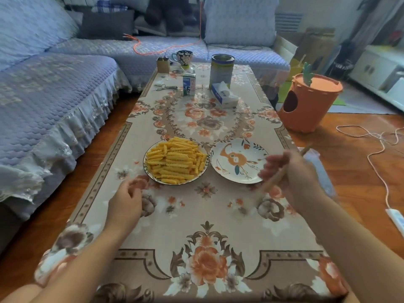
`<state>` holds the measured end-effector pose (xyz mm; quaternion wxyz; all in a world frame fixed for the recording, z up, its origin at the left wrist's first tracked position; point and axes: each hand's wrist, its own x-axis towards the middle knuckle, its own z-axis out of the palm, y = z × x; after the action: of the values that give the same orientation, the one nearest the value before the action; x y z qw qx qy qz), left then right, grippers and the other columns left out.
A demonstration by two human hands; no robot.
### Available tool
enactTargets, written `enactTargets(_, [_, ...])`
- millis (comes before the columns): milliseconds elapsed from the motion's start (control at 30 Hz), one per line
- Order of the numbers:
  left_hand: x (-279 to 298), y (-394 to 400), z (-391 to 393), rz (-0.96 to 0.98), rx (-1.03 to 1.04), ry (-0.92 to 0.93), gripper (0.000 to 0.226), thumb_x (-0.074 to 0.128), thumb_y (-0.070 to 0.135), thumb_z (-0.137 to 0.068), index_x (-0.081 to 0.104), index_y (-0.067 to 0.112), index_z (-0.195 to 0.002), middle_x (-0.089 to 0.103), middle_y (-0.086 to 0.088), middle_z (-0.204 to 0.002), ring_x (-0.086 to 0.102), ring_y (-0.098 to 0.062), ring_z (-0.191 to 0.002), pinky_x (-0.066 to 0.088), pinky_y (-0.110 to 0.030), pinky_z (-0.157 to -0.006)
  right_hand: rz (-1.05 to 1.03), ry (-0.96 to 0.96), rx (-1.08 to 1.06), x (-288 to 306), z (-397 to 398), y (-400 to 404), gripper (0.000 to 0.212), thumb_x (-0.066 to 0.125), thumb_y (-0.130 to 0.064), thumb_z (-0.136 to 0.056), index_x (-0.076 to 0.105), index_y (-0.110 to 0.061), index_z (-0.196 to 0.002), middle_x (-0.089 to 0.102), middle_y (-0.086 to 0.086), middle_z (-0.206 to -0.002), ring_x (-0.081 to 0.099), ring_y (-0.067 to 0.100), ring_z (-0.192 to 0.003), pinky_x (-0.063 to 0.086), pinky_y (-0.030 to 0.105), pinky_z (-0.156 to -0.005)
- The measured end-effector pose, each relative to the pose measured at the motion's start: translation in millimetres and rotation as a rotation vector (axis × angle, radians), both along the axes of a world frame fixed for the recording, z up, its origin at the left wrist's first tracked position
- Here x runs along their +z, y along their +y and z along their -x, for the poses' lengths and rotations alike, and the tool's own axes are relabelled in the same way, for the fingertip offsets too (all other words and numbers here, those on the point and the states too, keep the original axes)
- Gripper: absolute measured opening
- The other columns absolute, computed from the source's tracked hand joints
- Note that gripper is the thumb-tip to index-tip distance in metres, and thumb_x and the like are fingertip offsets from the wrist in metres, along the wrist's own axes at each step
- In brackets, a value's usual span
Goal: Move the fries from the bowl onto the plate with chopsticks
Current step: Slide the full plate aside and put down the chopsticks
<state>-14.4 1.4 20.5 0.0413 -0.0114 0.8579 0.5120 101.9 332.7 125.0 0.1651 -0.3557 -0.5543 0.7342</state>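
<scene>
A shallow bowl (147,169) piled with yellow crinkle-cut fries (176,161) sits mid-table. Touching its right side is a white plate (220,169) with an orange animal pattern and no fries on it. My right hand (290,176) hovers at the plate's right rim and grips wooden chopsticks (276,179), blurred, their tips pointing down-left near the plate's front edge. My left hand (126,201) rests on the tablecloth just in front and left of the bowl, fingers loosely curled, holding nothing.
The long table (207,215) wears a floral cloth. At its far end stand a milk carton (188,85), a tall tin (222,71), a tissue pack (225,95), a mug (184,57) and a small box (162,64). A sofa runs left; an orange bin (308,103) stands right.
</scene>
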Motion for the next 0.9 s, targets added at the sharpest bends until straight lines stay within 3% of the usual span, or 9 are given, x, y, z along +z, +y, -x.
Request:
enactTargets(100, [-27.0,-25.1,-21.6,0.493,-0.156,0.308,0.04,0.041,0.023,-0.096,0.066,0.011,-0.125,0.065,-0.01,-0.116,0.057,-0.029,-0.108,0.048,-0.044,-0.095,-0.687,0.265,-0.032,14.2,-19.1,-32.3,0.04,0.042,-0.029,-0.105,0.073,-0.018,-0.083,0.063,0.017,-0.088,0.06,0.019,-0.067,0.049,0.026,-0.052])
enactTargets(167, [-44.7,-32.9,-30.4,0.67,-0.244,0.401,0.048,0.039,0.029,-0.09,0.069,0.008,-0.121,0.064,-0.01,-0.117,0.055,-0.03,-0.108,0.05,-0.047,-0.094,-1.12,0.538,0.152,-5.2,-36.0,-52.8,0.038,0.044,-0.032,-0.107,0.071,-0.016,-0.086,0.06,0.012,-0.086,0.058,0.021,-0.064,0.048,0.03,-0.051])
enactTargets(300, [-40.9,-28.4,-35.7,0.675,-0.216,0.425,0.042,0.047,0.024,-0.088,0.07,0.009,-0.12,0.063,-0.009,-0.116,0.055,-0.028,-0.108,0.051,-0.046,-0.093,-1.887,0.39,0.655,-82.6,-64.9,-86.6,0.028,0.053,-0.025,-0.106,0.072,-0.007,-0.094,0.062,0.005,-0.092,0.056,0.015,-0.075,0.052,0.027,-0.062])
enactTargets(367, [-40.2,-28.6,-36.0,0.68,-0.203,0.431,0.036,0.053,0.017,-0.09,0.069,0.007,-0.12,0.063,-0.011,-0.118,0.055,-0.029,-0.111,0.051,-0.047,-0.096,-1.972,0.254,0.751,-105.2,-68.6,-94.9,0.009,0.074,-0.012,-0.087,0.07,-0.01,-0.095,0.062,0.003,-0.096,0.056,0.017,-0.083,0.052,0.026,-0.07])
enactTargets(433, [-41.1,-28.7,-36.5,0.67,-0.182,0.424,0.033,0.062,0.01,-0.089,0.069,0.005,-0.12,0.061,-0.013,-0.12,0.054,-0.03,-0.113,0.051,-0.047,-0.098,-1.936,0.074,0.796,-118.2,-64.2,-99.4,0.037,0.084,-0.005,-0.063,0.071,-0.01,-0.097,0.062,0.005,-0.099,0.059,0.018,-0.086,0.056,0.027,-0.073])
enactTargets(500, [-40.7,-28.1,-37.1,0.671,-0.169,0.43,0.032,0.065,0.008,-0.087,0.07,0.005,-0.119,0.061,-0.014,-0.121,0.054,-0.03,-0.113,0.05,-0.047,-0.098,-1.908,-0.03,0.794,-121.0,-56.4,-104.6,0.046,0.085,-0.002,-0.055,0.071,-0.008,-0.099,0.061,0.007,-0.101,0.061,0.021,-0.087,0.059,0.03,-0.074])
enactTargets(633, [-41.7,-27.5,-34.6,0.681,-0.171,0.445,0.031,0.064,0.008,-0.086,0.07,0.006,-0.116,0.061,-0.013,-0.12,0.054,-0.03,-0.112,0.05,-0.046,-0.097,-1.929,-0.107,0.855,-122.1,-47.2,-112.9,0.042,0.085,-0.008,-0.06,0.071,-0.006,-0.099,0.062,0.01,-0.101,0.062,0.023,-0.087,0.06,0.033,-0.073])
enactTargets(800, [-41.3,-28.1,-35.1,0.677,-0.164,0.443,0.029,0.063,0.01,-0.087,0.069,0.008,-0.115,0.06,-0.012,-0.121,0.053,-0.028,-0.112,0.05,-0.045,-0.097,-2.014,-0.16,0.95,-128.7,-48.0,-113.8,0.031,0.06,-0.006,-0.085,0.062,0.002,-0.115,0.058,0.017,-0.109,0.055,0.033,-0.097,0.056,0.043,-0.082])
enactTargets(900, [-42.7,-27.5,-36.4,0.683,-0.16,0.452,0.028,0.063,0.009,-0.087,0.069,0.008,-0.114,0.06,-0.013,-0.12,0.053,-0.029,-0.112,0.051,-0.046,-0.096,-2.019,-0.184,0.977,-127.1,-49.5,-112.2,0.033,0.06,-0.007,-0.087,0.062,0.002,-0.119,0.059,0.017,-0.112,0.056,0.033,-0.1,0.057,0.043,-0.085])
